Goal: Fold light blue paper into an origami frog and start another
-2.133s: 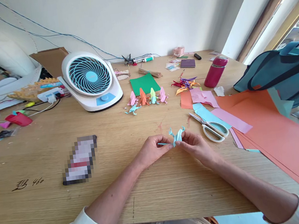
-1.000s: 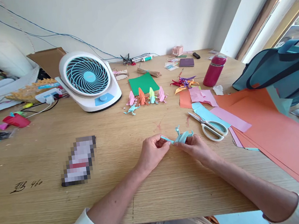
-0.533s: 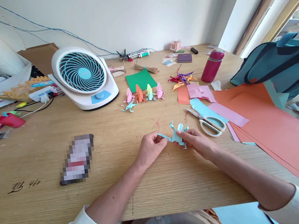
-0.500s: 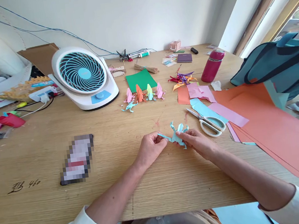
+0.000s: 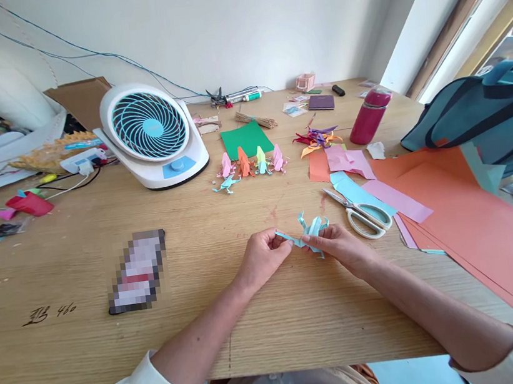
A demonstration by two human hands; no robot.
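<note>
A light-blue folded paper figure [image 5: 311, 229] with thin limbs is held between my two hands above the table. My left hand [image 5: 265, 255] pinches the long narrow strip at its left end. My right hand [image 5: 341, 245] grips the body from the right, thumb on top, and the fingers beneath are partly hidden. Scissors [image 5: 368, 218] with pale handles lie just right of my right hand. Farther back stands a row of folded paper figures in pink, orange [image 5: 244, 163] and yellow-green, with a small light-blue figure [image 5: 227, 184] in front of them.
A white fan [image 5: 152, 136] stands at the back left, near a green paper sheet [image 5: 247, 139]. Orange paper sheets [image 5: 472, 220], a red bottle [image 5: 370, 116] and a teal bag [image 5: 469, 120] occupy the right. A blurred-out flat object [image 5: 137, 272] lies to the left.
The whole view has shifted slightly, so things appear a little farther right. Both hands keep their hold on the blue paper figure, which has turned slightly.
</note>
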